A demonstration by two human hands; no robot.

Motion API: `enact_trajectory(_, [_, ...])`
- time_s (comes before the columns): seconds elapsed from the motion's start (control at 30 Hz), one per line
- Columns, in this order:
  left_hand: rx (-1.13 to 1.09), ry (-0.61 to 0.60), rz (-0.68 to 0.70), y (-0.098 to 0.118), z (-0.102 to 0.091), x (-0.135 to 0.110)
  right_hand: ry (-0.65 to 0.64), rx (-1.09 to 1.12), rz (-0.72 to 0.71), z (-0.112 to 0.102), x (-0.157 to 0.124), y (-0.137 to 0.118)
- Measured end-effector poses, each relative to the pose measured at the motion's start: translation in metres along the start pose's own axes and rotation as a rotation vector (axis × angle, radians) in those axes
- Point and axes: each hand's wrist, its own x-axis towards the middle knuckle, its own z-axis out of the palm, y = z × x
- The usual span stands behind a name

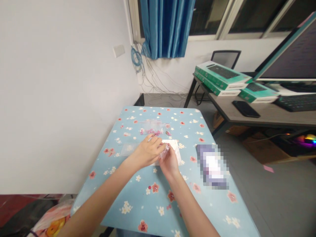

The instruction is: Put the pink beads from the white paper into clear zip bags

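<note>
Both my hands meet over the middle of a small table with a blue flowered cloth (158,200). My left hand (147,152) is closed in a pinch on a small clear plastic bag (165,152). My right hand (170,162) is closed on the same bag from below. Under the hands lies a white sheet (175,144). Just beyond them, a clear bag with pink beads (154,131) lies on the cloth, and another flat clear bag (127,148) lies to the left.
A blurred-out flat object (212,166) lies on the table's right side. A desk (269,115) to the right carries green keyboard boxes (222,77), a black phone (245,109), a keyboard and a monitor. A white wall stands left; a blue curtain (166,28) and cables hang behind.
</note>
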Motion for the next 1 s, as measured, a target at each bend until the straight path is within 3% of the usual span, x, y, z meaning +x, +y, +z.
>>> enact_trajectory(0.2, [0.065, 0.020, 0.138, 0.001, -0.006, 0.014, -0.004, 0.185, 0.078, 0.001, -0.001, -0.006])
enact_trajectory(0.43, [0.061, -0.016, 0.181, 0.010, -0.008, 0.025, 0.010, 0.289, 0.106, -0.009, 0.005, -0.007])
enact_trajectory(0.77, [0.040, -0.055, 0.152, 0.005, -0.010, 0.021, 0.076, 0.254, 0.190, -0.008, 0.002, -0.006])
enact_trajectory(1.0, [-0.028, -0.107, 0.118, -0.001, -0.021, 0.019, -0.008, 0.173, 0.174, -0.015, 0.007, -0.005])
